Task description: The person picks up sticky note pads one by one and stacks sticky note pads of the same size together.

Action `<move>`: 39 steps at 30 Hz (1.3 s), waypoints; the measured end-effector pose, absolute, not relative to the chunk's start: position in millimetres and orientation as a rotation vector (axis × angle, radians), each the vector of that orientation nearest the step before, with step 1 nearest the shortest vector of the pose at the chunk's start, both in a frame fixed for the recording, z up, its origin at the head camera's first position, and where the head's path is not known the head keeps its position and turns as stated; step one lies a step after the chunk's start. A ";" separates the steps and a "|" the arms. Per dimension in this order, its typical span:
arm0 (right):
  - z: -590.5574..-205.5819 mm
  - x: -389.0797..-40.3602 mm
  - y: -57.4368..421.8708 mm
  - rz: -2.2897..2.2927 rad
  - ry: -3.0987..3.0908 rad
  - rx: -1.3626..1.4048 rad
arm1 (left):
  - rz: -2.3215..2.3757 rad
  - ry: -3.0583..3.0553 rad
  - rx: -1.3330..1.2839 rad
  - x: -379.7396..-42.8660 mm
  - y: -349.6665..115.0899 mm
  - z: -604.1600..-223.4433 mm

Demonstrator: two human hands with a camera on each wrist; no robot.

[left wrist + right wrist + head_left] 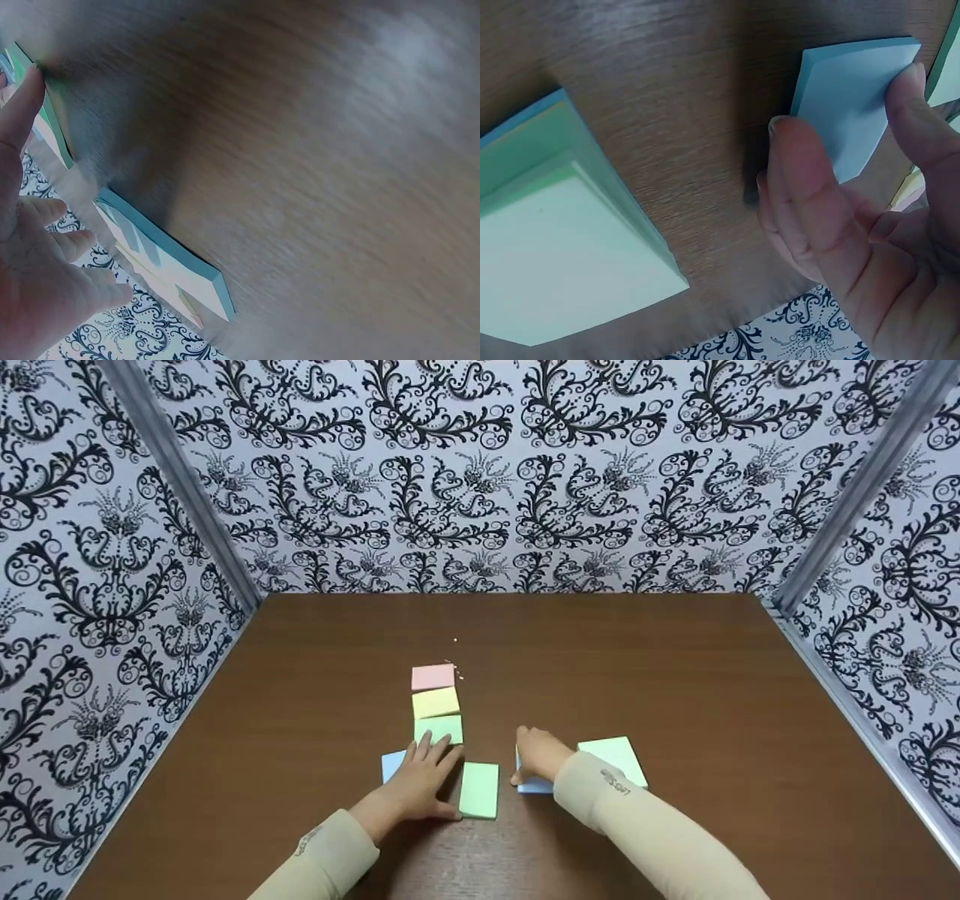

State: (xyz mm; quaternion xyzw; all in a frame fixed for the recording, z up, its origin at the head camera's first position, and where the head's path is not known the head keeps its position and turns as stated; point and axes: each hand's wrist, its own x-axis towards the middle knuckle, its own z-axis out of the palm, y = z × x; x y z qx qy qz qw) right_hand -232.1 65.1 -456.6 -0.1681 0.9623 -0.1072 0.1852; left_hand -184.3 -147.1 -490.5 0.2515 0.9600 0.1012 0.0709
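Note:
My right hand (541,751) pinches a blue sticky-note pad (855,97) by its sides between thumb and fingers, low over the table. My left hand (417,786) lies with its fingers spread and straight. Its thumb touches the lower left corner of a green sticky-note pad (480,790), while its fingertips reach a second green pad (440,726). Partly hidden beneath the left hand is another blue pad (392,765), also visible in the left wrist view (172,262). A yellow pad (435,703) and a pink pad (433,676) continue the column beyond the second green pad.
Right of my right hand sits a larger pale green stack (577,262) with a blue layer at its bottom edge. Small white scraps (459,671) lie near the pink pad. Patterned walls (480,495) border the brown table (675,660) at the back and sides.

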 end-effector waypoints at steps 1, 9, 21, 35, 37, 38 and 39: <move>-454.5 -234.2 65.5 -0.292 2.699 -0.473 | 0.312 2.882 0.760 -184.3 -147.5 -489.6; -425.7 -269.1 88.3 -0.119 2.813 -0.667 | 0.365 2.922 0.813 -181.1 -145.4 -485.0; -454.7 -246.4 116.7 -0.022 2.669 -1.016 | 0.258 2.999 0.752 -182.3 -123.7 -483.7; -466.0 -241.1 119.7 0.081 2.692 -1.002 | 0.213 2.940 0.825 -187.5 -119.7 -492.7; -465.6 -241.6 119.0 0.084 2.695 -1.003 | 0.203 2.954 0.827 -188.6 -119.3 -494.0; -465.4 -241.7 118.7 0.087 2.696 -1.006 | 0.194 2.960 0.829 -189.0 -118.7 -494.3; -464.9 -241.7 118.6 0.090 2.697 -1.005 | 0.184 2.967 0.832 -189.4 -118.0 -494.7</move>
